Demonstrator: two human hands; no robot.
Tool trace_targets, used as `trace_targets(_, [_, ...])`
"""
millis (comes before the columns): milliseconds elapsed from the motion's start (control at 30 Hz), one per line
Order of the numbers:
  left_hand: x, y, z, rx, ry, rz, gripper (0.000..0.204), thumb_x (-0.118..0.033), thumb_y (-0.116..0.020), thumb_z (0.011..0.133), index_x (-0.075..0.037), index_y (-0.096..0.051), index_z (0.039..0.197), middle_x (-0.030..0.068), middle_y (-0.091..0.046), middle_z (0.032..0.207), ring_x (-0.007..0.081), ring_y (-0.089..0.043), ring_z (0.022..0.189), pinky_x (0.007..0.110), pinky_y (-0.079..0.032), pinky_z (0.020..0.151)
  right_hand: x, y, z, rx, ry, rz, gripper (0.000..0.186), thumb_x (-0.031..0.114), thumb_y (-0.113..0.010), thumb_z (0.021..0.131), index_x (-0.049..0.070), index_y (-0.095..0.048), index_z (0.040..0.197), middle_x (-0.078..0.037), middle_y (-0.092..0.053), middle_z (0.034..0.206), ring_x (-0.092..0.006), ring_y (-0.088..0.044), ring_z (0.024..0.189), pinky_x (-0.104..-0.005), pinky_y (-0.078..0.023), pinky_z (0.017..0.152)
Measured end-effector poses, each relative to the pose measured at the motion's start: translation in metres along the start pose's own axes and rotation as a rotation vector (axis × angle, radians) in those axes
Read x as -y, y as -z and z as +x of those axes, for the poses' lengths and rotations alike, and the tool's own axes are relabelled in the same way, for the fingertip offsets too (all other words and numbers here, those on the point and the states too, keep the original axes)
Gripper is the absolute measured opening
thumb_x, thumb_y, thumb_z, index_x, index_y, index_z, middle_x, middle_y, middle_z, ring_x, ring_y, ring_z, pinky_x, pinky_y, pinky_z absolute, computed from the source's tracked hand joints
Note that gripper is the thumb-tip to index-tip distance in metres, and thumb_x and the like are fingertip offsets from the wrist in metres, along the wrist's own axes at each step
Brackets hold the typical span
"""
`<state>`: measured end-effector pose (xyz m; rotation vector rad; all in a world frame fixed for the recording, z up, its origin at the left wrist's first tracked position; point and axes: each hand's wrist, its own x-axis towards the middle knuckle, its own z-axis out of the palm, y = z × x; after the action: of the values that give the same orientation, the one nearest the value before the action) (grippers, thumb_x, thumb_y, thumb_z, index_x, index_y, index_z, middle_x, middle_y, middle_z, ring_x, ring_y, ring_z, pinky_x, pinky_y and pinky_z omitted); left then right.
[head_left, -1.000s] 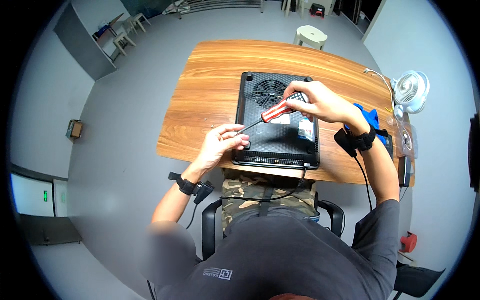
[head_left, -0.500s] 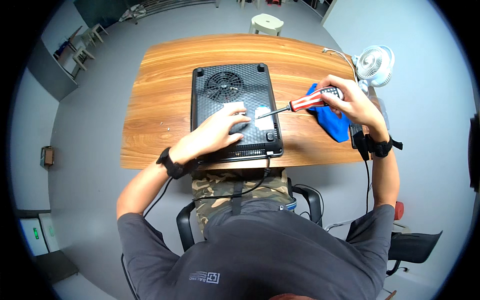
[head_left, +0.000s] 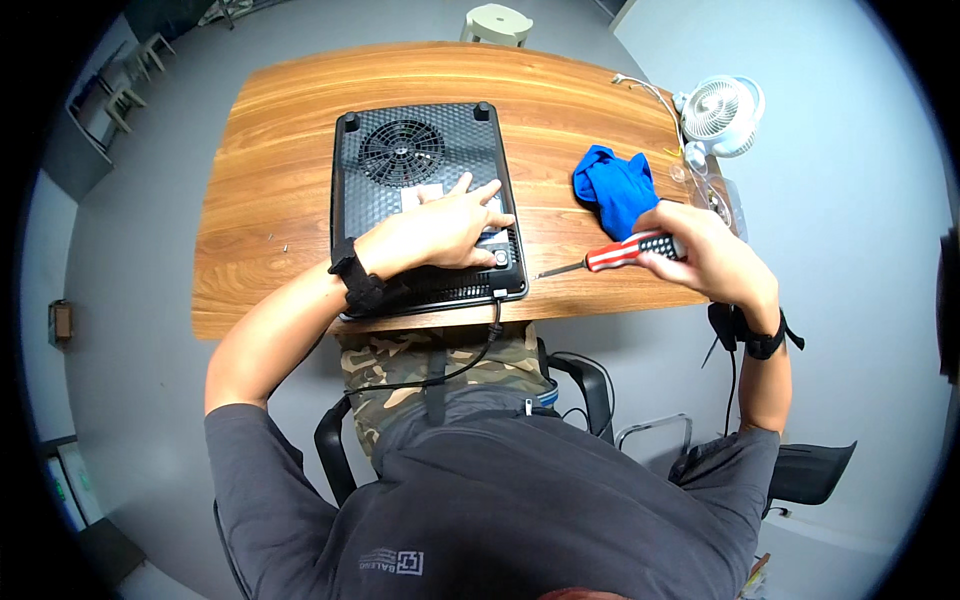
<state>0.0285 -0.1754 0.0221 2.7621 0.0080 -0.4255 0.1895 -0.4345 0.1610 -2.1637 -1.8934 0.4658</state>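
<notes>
A black induction cooktop [head_left: 465,135] lies bottom up on the wooden table, its round fan vent and rubber feet showing. My left hand [head_left: 450,228] rests flat on its underside with the fingers spread, partly covering pale labels. To the right, my right hand [head_left: 705,250] is wrapped round the handle of a screwdriver [head_left: 615,255] patterned in red, white and black. The screwdriver's shaft points left, and its tip is just off the cooktop's lower right edge. Something tiny shows at that tip, too small to make out. A blue cloth [head_left: 612,190] lies crumpled beyond my right hand.
A small white fan [head_left: 718,110] stands at the table's right edge, with a pale cable by it. Small bits, perhaps screws [head_left: 285,248], lie left of the cooktop. A black power cord [head_left: 492,338] hangs over the front edge. A stool [head_left: 497,24] stands beyond the table.
The screwdriver tip has moved off the cooktop's underside to beside its right edge, toward me. My left hand has shifted across the underside toward its right side, fingers spreading wider. The view has shifted too.
</notes>
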Motion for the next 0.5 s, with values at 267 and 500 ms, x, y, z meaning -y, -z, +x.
trace_targets(267, [-0.005, -0.007, 0.001, -0.046, -0.002, -0.005, 0.081, -0.04, -0.088, 0.075, -0.02, -0.054, 0.146, 0.022, -0.021, 0.166, 0.0556, -0.021, 0.149, 0.087, -0.034, 0.097, 0.016, -0.016, 0.015, 0.076, 0.042, -0.102, 0.031, 0.021, -0.077, 0.09, 0.004, -0.063, 0.111, -0.012, -0.065, 0.097, -0.0349, -0.067, 0.084, -0.0422, -0.055, 0.072])
trace_targets(500, [-0.004, -0.011, 0.006, -0.049, -0.001, -0.017, 0.083, -0.035, -0.091, 0.071, -0.019, -0.055, 0.144, 0.0227, -0.023, 0.165, 0.0559, -0.021, 0.149, 0.087, -0.034, 0.097, 0.022, -0.024, 0.023, 0.112, 0.059, -0.136, 0.031, 0.024, -0.078, 0.089, 0.005, -0.061, 0.108, -0.011, -0.063, 0.096, -0.0358, -0.066, 0.081, -0.0434, -0.054, 0.069])
